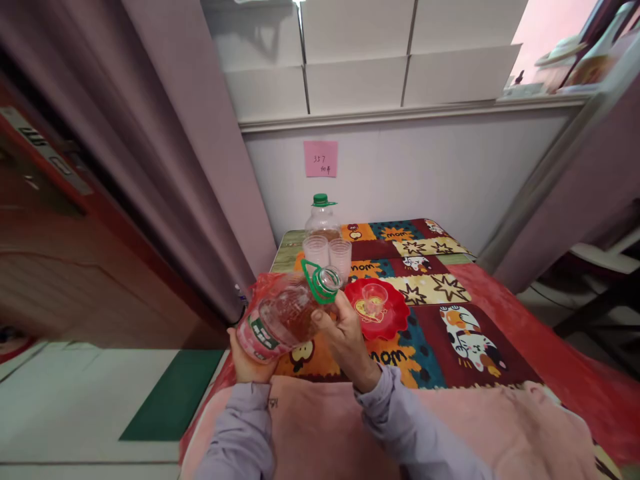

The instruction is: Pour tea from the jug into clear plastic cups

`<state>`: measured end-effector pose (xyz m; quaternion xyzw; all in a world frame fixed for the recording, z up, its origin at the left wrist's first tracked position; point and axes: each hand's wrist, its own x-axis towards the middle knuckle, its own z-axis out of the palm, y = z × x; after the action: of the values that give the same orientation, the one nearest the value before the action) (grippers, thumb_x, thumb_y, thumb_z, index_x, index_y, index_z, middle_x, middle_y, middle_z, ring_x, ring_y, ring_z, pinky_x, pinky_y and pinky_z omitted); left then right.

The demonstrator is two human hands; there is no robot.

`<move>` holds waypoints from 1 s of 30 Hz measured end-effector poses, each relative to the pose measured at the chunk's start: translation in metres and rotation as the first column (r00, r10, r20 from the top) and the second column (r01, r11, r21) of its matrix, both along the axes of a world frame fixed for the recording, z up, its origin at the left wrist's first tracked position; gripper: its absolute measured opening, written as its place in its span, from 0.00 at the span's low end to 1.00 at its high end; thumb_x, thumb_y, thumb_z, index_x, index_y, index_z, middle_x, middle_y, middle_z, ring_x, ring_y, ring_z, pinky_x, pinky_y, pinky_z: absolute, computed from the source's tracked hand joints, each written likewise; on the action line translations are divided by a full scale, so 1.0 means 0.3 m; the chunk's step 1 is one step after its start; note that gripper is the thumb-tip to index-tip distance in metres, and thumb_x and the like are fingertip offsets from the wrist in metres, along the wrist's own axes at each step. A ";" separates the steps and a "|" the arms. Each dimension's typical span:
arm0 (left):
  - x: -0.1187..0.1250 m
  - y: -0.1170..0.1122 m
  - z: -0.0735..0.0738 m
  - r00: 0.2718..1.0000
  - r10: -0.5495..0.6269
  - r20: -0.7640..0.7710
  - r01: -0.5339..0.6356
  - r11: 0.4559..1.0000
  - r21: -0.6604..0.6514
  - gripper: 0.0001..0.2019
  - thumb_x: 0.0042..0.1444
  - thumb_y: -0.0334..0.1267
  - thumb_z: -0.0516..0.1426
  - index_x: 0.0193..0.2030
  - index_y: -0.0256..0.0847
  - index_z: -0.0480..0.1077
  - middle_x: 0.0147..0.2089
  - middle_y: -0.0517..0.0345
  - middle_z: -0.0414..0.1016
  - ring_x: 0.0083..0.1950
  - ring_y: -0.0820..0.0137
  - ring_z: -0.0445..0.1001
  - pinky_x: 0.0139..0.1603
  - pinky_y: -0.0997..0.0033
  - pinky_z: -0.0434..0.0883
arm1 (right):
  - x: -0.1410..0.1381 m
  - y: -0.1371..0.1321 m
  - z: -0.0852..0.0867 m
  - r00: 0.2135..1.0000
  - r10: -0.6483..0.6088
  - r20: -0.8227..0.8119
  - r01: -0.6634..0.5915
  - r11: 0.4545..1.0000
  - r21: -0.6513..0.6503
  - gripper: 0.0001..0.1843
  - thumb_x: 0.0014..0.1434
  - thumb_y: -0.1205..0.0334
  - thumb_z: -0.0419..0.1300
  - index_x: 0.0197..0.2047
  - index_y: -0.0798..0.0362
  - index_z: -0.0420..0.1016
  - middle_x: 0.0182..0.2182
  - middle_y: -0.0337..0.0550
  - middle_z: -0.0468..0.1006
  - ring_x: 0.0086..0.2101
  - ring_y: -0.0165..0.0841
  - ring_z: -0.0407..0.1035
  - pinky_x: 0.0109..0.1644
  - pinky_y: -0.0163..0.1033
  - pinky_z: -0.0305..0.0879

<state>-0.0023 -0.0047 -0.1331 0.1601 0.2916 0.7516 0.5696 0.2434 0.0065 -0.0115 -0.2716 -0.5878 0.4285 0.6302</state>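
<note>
**Item 1, tilted bottle** (283,313): large clear plastic, lying near the left table edge with its uncapped mouth pointing right and far, toward the red plate (395,321). Reddish-brown liquid is filling part of the body. A green carry ring (314,280) is hanging at the neck.

**Hands:** the left hand (245,363) is cupping the base from below, fingers curled around it. The right hand (345,337) is gripping under the neck, thumb up by the ring.

**Risks, as judged:**
- The wide mouth is standing left of the small cup (374,297), so a surge could be landing on the plate or the patterned tablecloth (430,347).
- The light cup could be tipping under a heavy stream.
- The pink blanket (325,427) is lying directly below the bottle, and drips could be soaking it.

**Other containers:**
- The small cup is sitting on the plate; contents cannot be told.
- Two clear cups (316,250) are standing side by side farther off, seemingly empty.
- Far bottle (322,223): standing upright behind them, wearing a green cap and seemingly holding a little brownish liquid.
</note>
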 end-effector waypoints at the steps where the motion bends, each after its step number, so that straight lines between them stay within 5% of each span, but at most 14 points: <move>1: -0.010 0.002 -0.016 1.000 0.009 0.007 -0.009 1.000 -0.028 0.40 0.67 0.75 0.57 0.73 0.48 0.76 0.80 0.40 0.73 0.86 0.38 0.58 0.81 0.23 0.60 | 0.001 0.006 -0.010 1.000 -0.003 -0.013 0.003 1.000 -0.006 0.25 0.73 0.39 0.67 0.62 0.47 0.83 0.48 0.47 0.86 0.56 0.47 0.79 0.63 0.50 0.78; 11: -0.019 0.020 -0.025 0.987 0.077 0.139 -0.055 0.986 -0.157 0.39 0.68 0.75 0.54 0.70 0.47 0.80 0.72 0.40 0.80 0.81 0.39 0.68 0.76 0.31 0.70 | 0.017 0.055 -0.053 1.000 -0.010 -0.012 0.011 1.000 0.009 0.22 0.73 0.41 0.67 0.60 0.47 0.83 0.48 0.47 0.86 0.53 0.46 0.78 0.61 0.49 0.77; 19: 0.000 0.021 -0.024 0.980 0.126 0.153 -0.112 0.989 -0.099 0.37 0.68 0.74 0.55 0.68 0.50 0.81 0.69 0.42 0.84 0.81 0.38 0.70 0.74 0.27 0.71 | 0.020 0.083 -0.115 0.995 0.028 -0.101 -0.036 0.997 -0.071 0.25 0.74 0.38 0.66 0.61 0.47 0.82 0.51 0.49 0.87 0.50 0.45 0.81 0.57 0.47 0.79; 24: 0.015 0.019 -0.011 0.977 0.210 0.048 -0.201 0.969 -0.140 0.39 0.69 0.75 0.53 0.66 0.47 0.82 0.71 0.42 0.83 0.82 0.38 0.67 0.75 0.27 0.70 | 0.013 0.085 -0.130 0.983 0.076 -0.166 -0.101 0.984 -0.145 0.37 0.72 0.34 0.67 0.74 0.46 0.71 0.52 0.49 0.88 0.53 0.46 0.83 0.58 0.46 0.81; 30: 0.018 0.027 0.000 0.956 0.282 -0.075 -0.290 0.947 -0.135 0.41 0.67 0.77 0.55 0.63 0.41 0.83 0.68 0.39 0.84 0.79 0.38 0.72 0.75 0.28 0.71 | 0.020 0.089 -0.146 0.986 0.059 -0.156 -0.082 0.986 -0.145 0.28 0.72 0.36 0.68 0.63 0.47 0.80 0.53 0.50 0.90 0.56 0.47 0.83 0.60 0.48 0.82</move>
<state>0.0030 0.0034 -0.1331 0.0947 0.3811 0.7984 0.4564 0.2493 0.0334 -0.0552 -0.2641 -0.5136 0.5132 0.6349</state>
